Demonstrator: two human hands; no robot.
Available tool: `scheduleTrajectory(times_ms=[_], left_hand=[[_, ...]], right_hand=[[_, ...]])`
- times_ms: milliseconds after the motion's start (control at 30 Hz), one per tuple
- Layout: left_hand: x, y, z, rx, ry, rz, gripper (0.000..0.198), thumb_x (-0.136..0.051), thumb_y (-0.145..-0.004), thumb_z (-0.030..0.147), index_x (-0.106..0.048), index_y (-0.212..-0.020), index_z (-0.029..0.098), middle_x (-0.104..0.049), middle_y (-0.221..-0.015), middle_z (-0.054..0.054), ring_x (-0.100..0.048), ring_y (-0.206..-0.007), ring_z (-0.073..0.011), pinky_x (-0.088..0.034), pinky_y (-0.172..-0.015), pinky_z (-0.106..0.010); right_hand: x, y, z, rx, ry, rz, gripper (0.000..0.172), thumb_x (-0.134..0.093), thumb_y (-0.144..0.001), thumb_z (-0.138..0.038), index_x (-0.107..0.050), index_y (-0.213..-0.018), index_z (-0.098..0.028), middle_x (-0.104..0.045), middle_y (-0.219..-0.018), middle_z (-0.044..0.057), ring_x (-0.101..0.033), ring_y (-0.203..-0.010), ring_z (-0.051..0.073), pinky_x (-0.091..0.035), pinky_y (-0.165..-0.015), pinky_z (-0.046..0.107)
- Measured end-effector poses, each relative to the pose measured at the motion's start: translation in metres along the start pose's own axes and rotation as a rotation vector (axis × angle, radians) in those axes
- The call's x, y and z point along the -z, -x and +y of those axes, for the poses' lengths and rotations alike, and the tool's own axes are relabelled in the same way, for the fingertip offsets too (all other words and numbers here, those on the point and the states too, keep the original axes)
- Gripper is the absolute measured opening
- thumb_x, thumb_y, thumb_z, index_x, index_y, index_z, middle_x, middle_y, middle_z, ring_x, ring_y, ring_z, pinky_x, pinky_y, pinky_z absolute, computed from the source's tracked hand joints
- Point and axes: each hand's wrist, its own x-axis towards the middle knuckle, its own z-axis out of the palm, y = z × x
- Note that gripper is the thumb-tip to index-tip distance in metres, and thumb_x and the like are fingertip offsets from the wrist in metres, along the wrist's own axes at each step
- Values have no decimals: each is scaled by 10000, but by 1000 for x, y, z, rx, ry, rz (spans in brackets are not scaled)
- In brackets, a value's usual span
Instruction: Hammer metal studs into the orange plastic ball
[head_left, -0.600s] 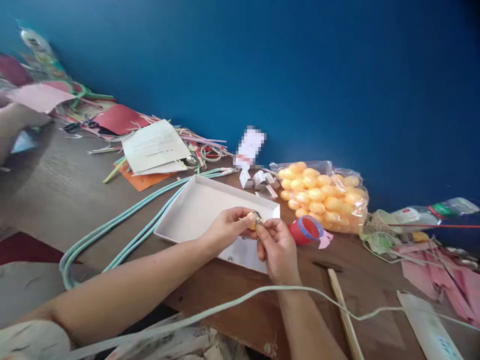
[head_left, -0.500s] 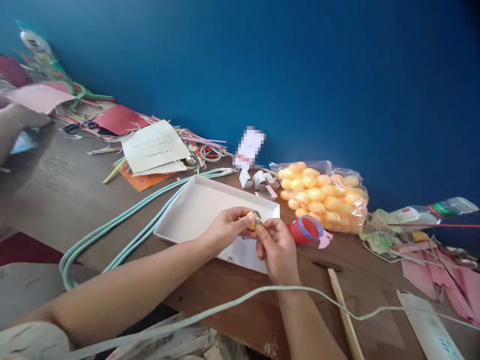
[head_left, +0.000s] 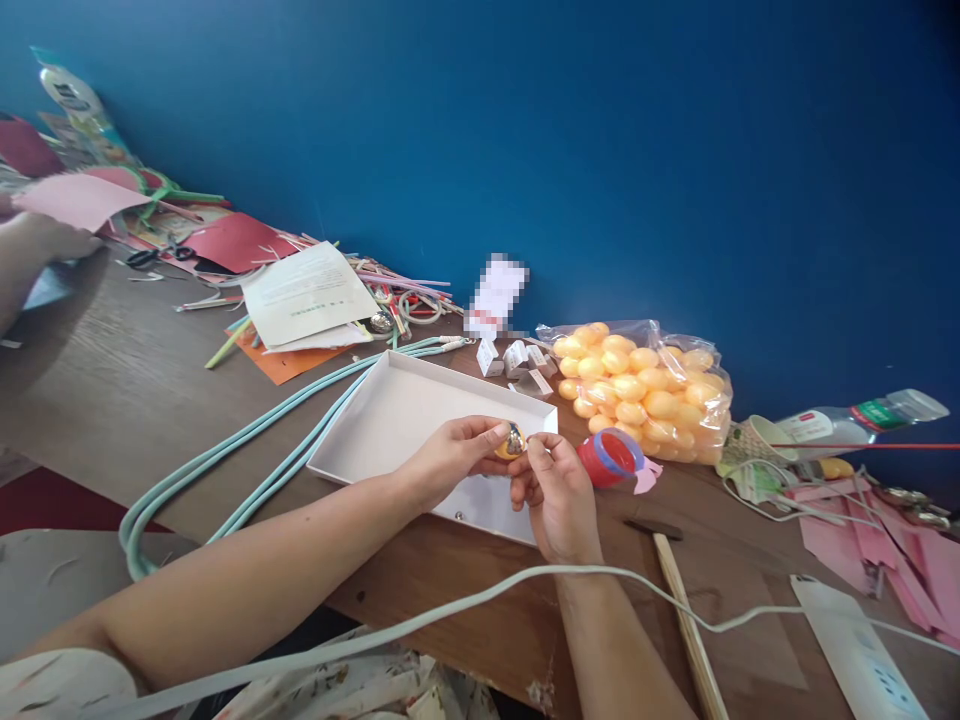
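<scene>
My left hand [head_left: 466, 447] is closed on a small round ball [head_left: 513, 442], orange-yellow with a shiny metallic part facing me. Just to its right, my right hand [head_left: 556, 490] has thumb and fingers pinched together at the ball's edge. Whatever the right fingertips hold is too small to make out. Both hands are above a shallow white box [head_left: 405, 400], where a small shiny bead [head_left: 460, 516] lies near the front edge. Behind the right hand stands a red cup [head_left: 604, 460] with a blue rim. A clear bag of orange balls [head_left: 637, 390] lies beyond.
Light-blue cords [head_left: 247, 450] loop left of the box. A white cable [head_left: 480, 598] crosses in front of my forearms. At right are a hammer [head_left: 686, 625], a power strip [head_left: 862, 650] and a plastic bottle [head_left: 862, 418]. Another person's hand [head_left: 52, 238] is at far left.
My right fingertips have shifted slightly right, away from the ball's metallic face, which now shows more plainly. The other person's hand at far left has moved a little.
</scene>
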Motion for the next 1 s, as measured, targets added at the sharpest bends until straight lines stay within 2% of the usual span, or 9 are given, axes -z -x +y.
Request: scheduleTrajectory(times_ms=[200,500,767,1000], left_hand=[[0,1,1,-11,-57,-66,442,-673,-749,480,-665,-968,97,-636,-724,-50,-635,-738,-173,-480,-826,-366],[0,0,-1,-11,-104,-33,411,-697,-742,432,-680,-976,95,-641,-706,-44,-635,-742,-176,-492,-833,-378],[2,0,2,26,2,-79,411,-677,-772,417,-668,-1000,76,-673,-862,-105,-645,-819,-195,-488,-859,-367],[5,-2,3,106,76,-97,370,-590,-846,422,-671,-954,77,-681,-914,-117,-647,-792,-144,-501,-835,-278]], right_hand=[[3,-2,3,-59,30,12,272,-677,-789,-392,-486,-837,-205,-599,-536,-63,-466,-339,47,-337,-315,131],[5,-4,1,-97,49,-30,293,-687,-771,-397,-465,-826,-214,-591,-511,-74,-439,-309,51,-314,-290,135],[6,-1,1,-12,-13,-51,220,-581,-864,-408,-507,-849,-201,-606,-575,-48,-476,-355,56,-348,-329,152],[7,-1,-3,-30,-32,-69,202,-596,-857,-386,-524,-872,-198,-606,-600,-43,-484,-377,54,-352,-345,152]])
